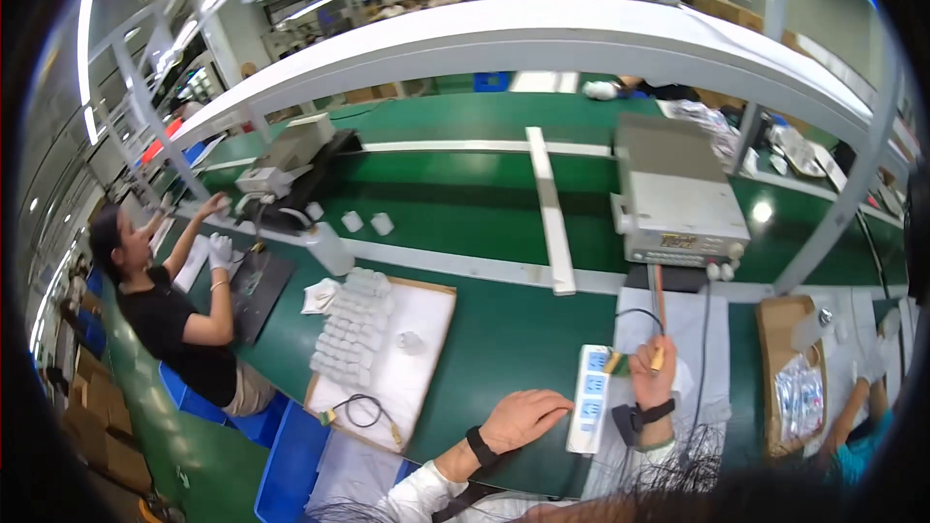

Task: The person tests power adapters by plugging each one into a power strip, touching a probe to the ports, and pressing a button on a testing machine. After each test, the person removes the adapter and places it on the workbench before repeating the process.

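My right hand [654, 373] is closed around a small yellow connector [658, 358], at the end of a red lead [661, 295] that runs up toward the bench instrument. Just left of that hand, a small yellow-green piece [613, 362] sits by the top of a white power strip [587, 397] with blue sockets. My left hand [523, 419] lies palm down on the green table, holding nothing. Its fingers are stretched toward the strip's left edge. A dark cable [639, 312] curves above my right hand.
A grey bench instrument [681, 199] stands ahead on the right. On the left, a shallow cardboard tray [438, 329] holds rows of white pieces [351, 334] and a coiled black cable [363, 411]. Another cardboard tray [772, 368] holds bagged parts. People work on both sides.
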### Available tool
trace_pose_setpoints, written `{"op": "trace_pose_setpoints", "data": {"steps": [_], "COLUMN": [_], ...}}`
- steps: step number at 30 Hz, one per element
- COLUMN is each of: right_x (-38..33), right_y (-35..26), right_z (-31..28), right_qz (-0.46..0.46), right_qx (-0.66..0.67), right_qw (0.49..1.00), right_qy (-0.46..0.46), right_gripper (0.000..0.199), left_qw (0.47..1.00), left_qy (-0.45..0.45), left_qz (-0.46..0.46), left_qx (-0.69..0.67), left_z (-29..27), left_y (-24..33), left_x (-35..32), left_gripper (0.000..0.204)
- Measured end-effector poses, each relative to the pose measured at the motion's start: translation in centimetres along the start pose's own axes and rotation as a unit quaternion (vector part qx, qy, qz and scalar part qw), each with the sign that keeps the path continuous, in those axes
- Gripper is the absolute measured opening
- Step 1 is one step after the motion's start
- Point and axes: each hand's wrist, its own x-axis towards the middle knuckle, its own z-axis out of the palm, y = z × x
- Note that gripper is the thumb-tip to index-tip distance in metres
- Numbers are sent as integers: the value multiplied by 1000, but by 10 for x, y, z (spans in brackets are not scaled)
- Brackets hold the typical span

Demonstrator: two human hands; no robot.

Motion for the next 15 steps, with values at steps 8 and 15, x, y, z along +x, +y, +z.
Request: {"op": "trace_pose_setpoints", "data": {"steps": [8, 15], "right_x": [-11, -8], "right_y": [-4, 15], "right_z": [38, 55], "right_qz": [-14, -38], "right_qx": [56, -44], "right_qw": [998, 995], "right_qy": [29, -76], "right_gripper": [22, 19], "left_qw": [999, 998], "left_qy": [23, 25], "left_qz": [33, 22], "left_qx": [17, 58], "left_z": [29, -19], "left_y": [-6, -19], "left_x": [38, 50], "left_gripper": [37, 31]}}
